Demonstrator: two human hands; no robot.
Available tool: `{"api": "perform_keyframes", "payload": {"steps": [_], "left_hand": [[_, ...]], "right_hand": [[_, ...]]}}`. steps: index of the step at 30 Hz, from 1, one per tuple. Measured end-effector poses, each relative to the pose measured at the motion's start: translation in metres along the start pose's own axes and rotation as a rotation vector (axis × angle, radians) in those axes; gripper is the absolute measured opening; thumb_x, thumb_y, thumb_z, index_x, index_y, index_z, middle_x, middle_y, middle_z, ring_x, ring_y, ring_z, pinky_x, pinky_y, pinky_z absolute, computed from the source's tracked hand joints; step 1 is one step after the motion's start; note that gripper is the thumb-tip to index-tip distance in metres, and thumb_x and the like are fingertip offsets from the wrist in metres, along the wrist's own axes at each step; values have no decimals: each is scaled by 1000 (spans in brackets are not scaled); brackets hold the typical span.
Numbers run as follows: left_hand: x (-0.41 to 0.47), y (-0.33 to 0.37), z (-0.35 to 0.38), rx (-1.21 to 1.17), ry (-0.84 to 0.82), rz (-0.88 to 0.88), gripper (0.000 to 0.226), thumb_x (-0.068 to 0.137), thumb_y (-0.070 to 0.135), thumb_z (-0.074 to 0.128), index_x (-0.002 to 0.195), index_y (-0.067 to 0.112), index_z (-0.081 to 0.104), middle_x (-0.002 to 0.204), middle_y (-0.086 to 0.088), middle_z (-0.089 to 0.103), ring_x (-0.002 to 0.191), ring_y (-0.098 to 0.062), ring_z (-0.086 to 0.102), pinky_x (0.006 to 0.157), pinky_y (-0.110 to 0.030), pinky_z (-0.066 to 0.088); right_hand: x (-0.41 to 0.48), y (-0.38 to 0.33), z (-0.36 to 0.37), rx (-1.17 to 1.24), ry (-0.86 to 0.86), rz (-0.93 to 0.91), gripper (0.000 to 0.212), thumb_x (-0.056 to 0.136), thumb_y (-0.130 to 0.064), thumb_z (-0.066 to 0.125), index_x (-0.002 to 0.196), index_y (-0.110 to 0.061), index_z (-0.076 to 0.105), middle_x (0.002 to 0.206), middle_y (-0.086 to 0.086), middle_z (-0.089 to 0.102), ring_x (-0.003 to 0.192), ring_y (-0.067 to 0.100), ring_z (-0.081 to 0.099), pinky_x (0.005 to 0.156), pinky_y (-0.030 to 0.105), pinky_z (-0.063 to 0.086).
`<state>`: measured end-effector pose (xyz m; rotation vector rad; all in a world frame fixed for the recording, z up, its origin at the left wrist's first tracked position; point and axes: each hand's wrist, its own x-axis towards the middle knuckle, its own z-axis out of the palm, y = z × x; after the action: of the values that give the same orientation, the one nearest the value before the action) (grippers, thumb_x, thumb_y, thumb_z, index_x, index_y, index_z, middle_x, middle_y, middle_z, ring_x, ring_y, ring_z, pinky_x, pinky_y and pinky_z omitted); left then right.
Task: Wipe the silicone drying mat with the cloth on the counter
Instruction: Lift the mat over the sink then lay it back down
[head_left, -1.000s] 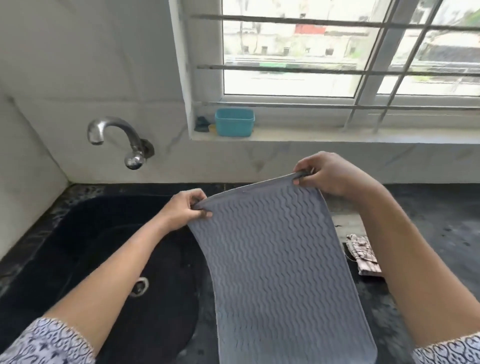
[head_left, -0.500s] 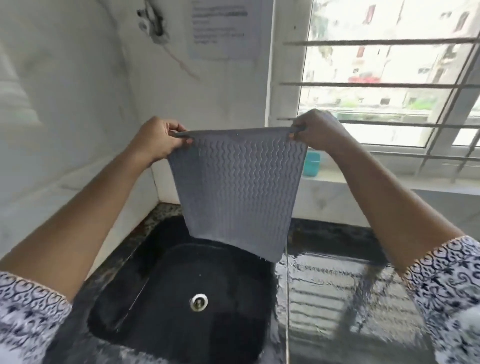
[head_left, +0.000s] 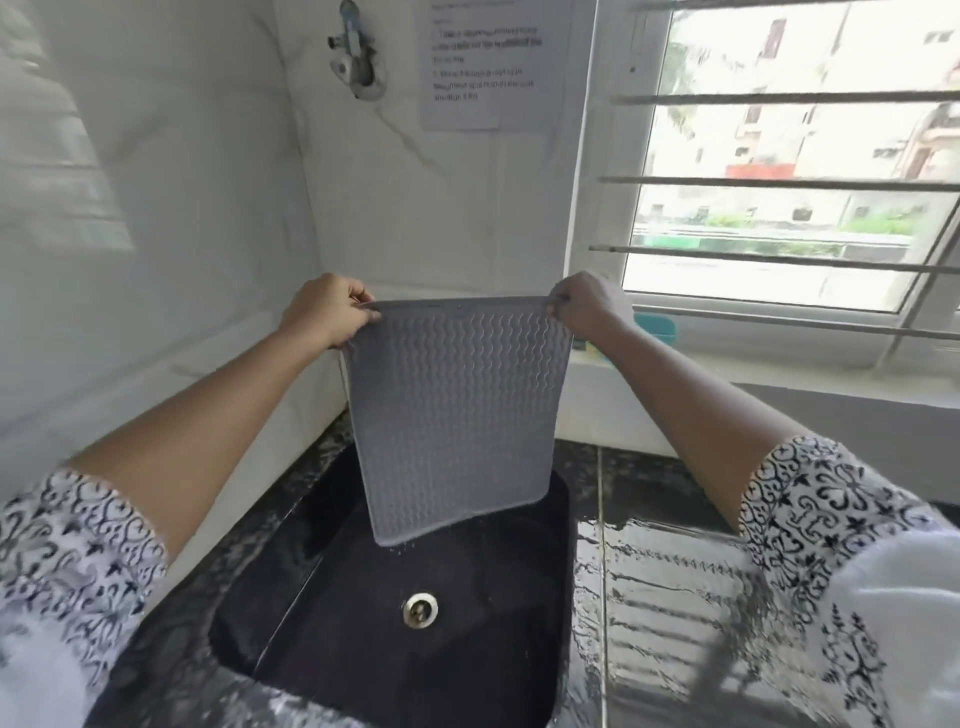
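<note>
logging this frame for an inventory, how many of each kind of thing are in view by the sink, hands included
hands: 2 (left hand, right hand)
silicone mat: 1
sink: 1
drain: 1
teal tub: 1, partly hidden
paper notice: 1
wall pipe fitting: 1
cloth: 0 in view
total: 8

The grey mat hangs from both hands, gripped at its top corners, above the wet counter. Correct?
No. The head view shows the grey mat hanging above the sink, not the counter. The left hand and right hand grip its top corners.
</note>
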<state>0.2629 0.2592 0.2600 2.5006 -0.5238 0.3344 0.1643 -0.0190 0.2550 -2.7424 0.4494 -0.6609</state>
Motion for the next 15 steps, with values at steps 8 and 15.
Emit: {"api": "perform_keyframes", "payload": {"steps": [8, 15], "left_hand": [[-15, -4, 18, 143, 82, 45, 20, 84, 25, 69, 104, 18, 72, 107, -9, 71, 101, -31, 63, 75, -29, 43], [-27, 15, 16, 58, 197, 104, 23, 84, 29, 69, 105, 18, 72, 105, -8, 71, 101, -31, 63, 78, -34, 47]], "right_hand": [[-10, 13, 10, -26, -3, 4, 16, 87, -28, 62, 96, -21, 72, 95, 5, 69, 89, 27, 62, 66, 30, 45], [-27, 27, -11, 57, 66, 38, 18, 85, -29, 64, 99, -22, 73, 99, 4, 69, 88, 24, 61, 69, 30, 47]]}}
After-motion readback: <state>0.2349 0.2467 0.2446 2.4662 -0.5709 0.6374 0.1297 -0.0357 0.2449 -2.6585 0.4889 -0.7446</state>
